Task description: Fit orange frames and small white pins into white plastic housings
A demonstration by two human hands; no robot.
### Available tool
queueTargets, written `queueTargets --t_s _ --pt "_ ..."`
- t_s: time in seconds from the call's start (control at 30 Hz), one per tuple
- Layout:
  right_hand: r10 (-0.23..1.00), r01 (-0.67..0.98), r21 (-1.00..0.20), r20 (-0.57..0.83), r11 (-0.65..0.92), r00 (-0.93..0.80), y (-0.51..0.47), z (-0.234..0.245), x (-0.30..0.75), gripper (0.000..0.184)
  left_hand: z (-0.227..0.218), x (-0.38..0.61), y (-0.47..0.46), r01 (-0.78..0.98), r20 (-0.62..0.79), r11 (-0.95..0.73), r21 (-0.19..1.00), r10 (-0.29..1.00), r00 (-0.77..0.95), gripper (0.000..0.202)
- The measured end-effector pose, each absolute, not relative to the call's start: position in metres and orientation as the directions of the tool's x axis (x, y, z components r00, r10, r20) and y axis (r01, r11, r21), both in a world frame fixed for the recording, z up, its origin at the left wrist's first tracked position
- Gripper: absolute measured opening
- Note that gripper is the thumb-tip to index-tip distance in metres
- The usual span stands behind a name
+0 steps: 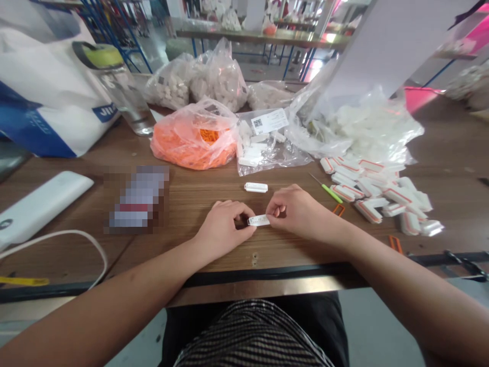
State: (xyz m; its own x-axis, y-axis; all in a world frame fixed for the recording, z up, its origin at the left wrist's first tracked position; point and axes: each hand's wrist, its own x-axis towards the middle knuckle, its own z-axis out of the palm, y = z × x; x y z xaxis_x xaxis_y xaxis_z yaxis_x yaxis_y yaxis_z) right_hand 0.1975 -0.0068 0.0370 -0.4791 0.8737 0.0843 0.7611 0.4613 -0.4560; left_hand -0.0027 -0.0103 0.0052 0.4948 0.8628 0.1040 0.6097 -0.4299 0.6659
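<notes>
Between my two hands, just above or on the table, is a small white plastic housing [259,220] of oblong shape. The fingertips of my left hand [225,224] pinch its left end. My right hand [292,211] grips its right end between thumb and bent fingers, which partly cover it. A second white oblong piece [255,187] lies a little beyond my hands. To the right of my right hand lie a thin screwdriver with a green handle [331,193] and an orange rectangular ring [338,209].
White parts with orange bands [372,186] are heaped at right, near another orange ring [396,244]. Behind stand a bag of orange pieces [194,135], a clear bag of white parts [267,148] and a water bottle [124,92]. A white power bank [42,206] and cable lie left.
</notes>
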Motion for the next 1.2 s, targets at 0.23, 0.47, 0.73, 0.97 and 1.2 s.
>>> queueTargets --t_s 0.23,0.47,0.73,0.97,1.2 --pt "0.811 0.782 -0.234 0.062 0.578 -0.581 -0.01 0.044 0.195 0.019 0.0 -0.004 -0.01 0.607 0.124 -0.439 0.662 0.864 0.488 0.009" --pt "0.788 0.781 -0.108 0.066 0.615 -0.612 -0.027 0.047 0.192 0.025 0.002 -0.004 -0.011 0.608 0.111 -0.432 0.666 0.864 0.492 0.009" --pt "0.895 0.863 -0.249 0.202 0.439 -0.397 -0.031 0.048 0.232 0.025 0.001 -0.004 -0.01 0.607 0.132 -0.444 0.66 0.863 0.487 0.009" --pt "0.983 0.961 -0.269 -0.152 0.062 -0.106 -0.016 0.043 0.284 0.02 0.004 -0.004 -0.01 0.607 0.123 -0.441 0.661 0.862 0.491 0.009" --pt "0.987 0.979 -0.198 -0.137 0.055 -0.083 -0.011 0.029 0.281 0.02 0.004 -0.005 -0.01 0.589 0.141 -0.463 0.662 0.849 0.509 0.009"
